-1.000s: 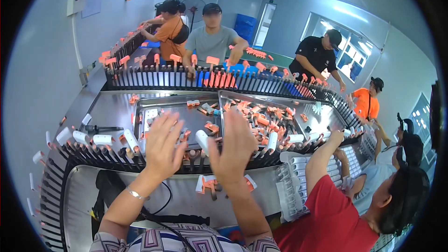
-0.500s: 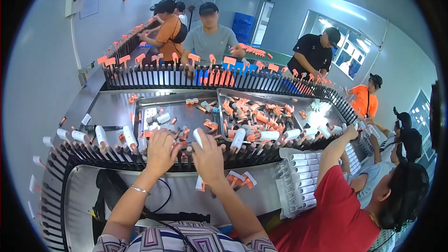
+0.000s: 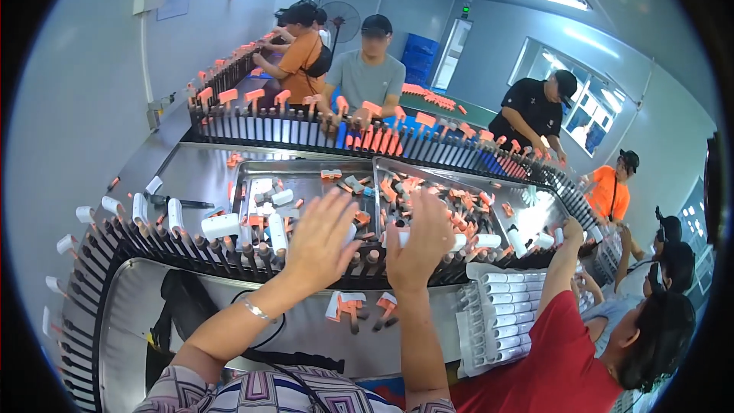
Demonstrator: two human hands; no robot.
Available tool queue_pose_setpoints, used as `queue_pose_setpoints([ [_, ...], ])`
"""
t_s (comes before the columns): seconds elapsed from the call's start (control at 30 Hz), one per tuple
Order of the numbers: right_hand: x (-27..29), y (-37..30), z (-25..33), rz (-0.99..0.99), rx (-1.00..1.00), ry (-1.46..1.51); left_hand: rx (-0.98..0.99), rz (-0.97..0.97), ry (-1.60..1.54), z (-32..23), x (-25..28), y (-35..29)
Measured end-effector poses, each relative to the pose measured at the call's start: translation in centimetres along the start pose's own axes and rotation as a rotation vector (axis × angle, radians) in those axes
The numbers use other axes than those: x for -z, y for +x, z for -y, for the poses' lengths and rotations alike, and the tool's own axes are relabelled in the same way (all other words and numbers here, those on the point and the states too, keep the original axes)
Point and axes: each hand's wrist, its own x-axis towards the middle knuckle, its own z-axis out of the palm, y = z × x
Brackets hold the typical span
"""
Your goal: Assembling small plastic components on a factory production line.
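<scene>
The scene is viewed from the wearer's head through a wide fisheye lens, aimed forward and down. The left hand and right hand are seen close up from behind; a metal tray is shown beyond, a window farther off.

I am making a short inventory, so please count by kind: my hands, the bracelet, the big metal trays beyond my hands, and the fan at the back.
Hands, left hand and right hand: 2
Metal trays, left tray and right tray: 2
Bracelet: 1
Fan: 1
Total: 6
</scene>
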Motion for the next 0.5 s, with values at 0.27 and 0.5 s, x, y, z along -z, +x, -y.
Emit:
queue_pose_setpoints([
  [0.27, -6.9, -6.0, -0.4, 0.413, 0.021, 0.089, 0.147, 0.182, 0.274, 4.4, -3.5, -4.1],
  [0.5, -6.2, -5.8, 1.5, 0.41, 0.106, 0.196, 0.221, 0.134, 0.358, 4.2, 0.3, -4.7],
])
